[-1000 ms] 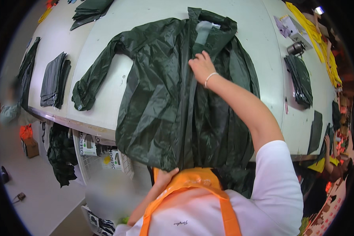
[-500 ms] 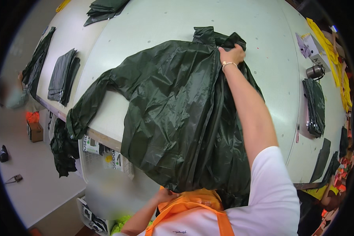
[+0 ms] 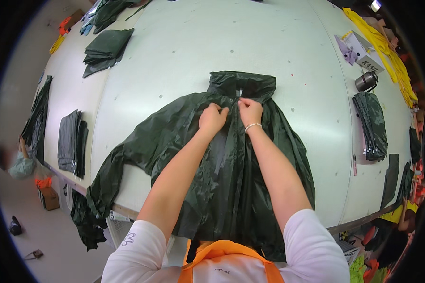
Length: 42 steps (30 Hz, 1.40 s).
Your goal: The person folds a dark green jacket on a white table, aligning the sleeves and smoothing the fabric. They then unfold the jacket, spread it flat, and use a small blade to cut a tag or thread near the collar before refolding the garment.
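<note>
A dark green, shiny rain jacket (image 3: pixel 174 118) lies front up on the pale table, its collar (image 3: pixel 242 80) at the far end and its hem hanging over the near edge by my orange apron. Just below the collar, my left hand (image 3: pixel 213 118) is closed with its fingertips pinching the jacket's front. Close beside it, my right hand (image 3: pixel 250 112), with a beaded bracelet on the wrist, pinches the front edge by the neck opening. A small gap separates the two hands. One sleeve (image 3: pixel 106 177) stretches to the left and over the table edge.
Folded dark green garments (image 3: pixel 71 141) lie at the left, with another stack (image 3: pixel 109 47) farther back. On the right are a folded bundle (image 3: pixel 372 125), a dark metal flask (image 3: pixel 366 81), a white box (image 3: pixel 363 52) and yellow cloth (image 3: pixel 387 45). A person (image 3: pixel 21 165) stands far left.
My left hand has come up from the hem to the neck. My right hand has moved from the collar down to the front edge. The collar now stands straighter and the jacket sits nearer me.
</note>
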Each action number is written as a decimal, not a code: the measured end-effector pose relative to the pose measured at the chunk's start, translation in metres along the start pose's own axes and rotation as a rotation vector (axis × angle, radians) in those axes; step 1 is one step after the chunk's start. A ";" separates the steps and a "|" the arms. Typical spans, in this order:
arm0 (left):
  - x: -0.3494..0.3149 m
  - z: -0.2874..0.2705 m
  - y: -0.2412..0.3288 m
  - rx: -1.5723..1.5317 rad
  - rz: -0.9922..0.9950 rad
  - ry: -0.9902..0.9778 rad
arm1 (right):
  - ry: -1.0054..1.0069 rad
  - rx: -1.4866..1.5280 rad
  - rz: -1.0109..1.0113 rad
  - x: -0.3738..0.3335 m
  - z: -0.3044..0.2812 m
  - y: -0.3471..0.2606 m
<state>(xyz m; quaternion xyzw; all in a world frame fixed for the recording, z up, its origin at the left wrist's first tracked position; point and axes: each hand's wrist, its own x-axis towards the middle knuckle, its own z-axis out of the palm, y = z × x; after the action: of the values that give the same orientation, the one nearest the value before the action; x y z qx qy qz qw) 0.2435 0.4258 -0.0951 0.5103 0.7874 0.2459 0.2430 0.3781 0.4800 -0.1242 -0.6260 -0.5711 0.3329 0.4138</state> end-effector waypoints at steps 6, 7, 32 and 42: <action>0.068 0.016 0.023 0.178 0.091 -0.215 | 0.002 0.034 0.038 0.003 0.006 -0.003; 0.074 0.013 0.020 0.045 0.072 -0.330 | 0.027 0.016 0.005 0.003 0.008 -0.002; 0.019 -0.004 0.005 0.020 0.268 -0.188 | -0.327 -0.303 0.004 -0.082 -0.055 -0.045; -0.085 -0.009 -0.021 -0.651 -0.026 -0.617 | -0.128 -0.015 0.257 -0.156 -0.059 -0.038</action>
<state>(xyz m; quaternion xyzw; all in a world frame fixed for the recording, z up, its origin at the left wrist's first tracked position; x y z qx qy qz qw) 0.2541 0.3384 -0.0910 0.4470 0.5658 0.3141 0.6176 0.3942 0.3174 -0.0734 -0.6744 -0.5139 0.4181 0.3259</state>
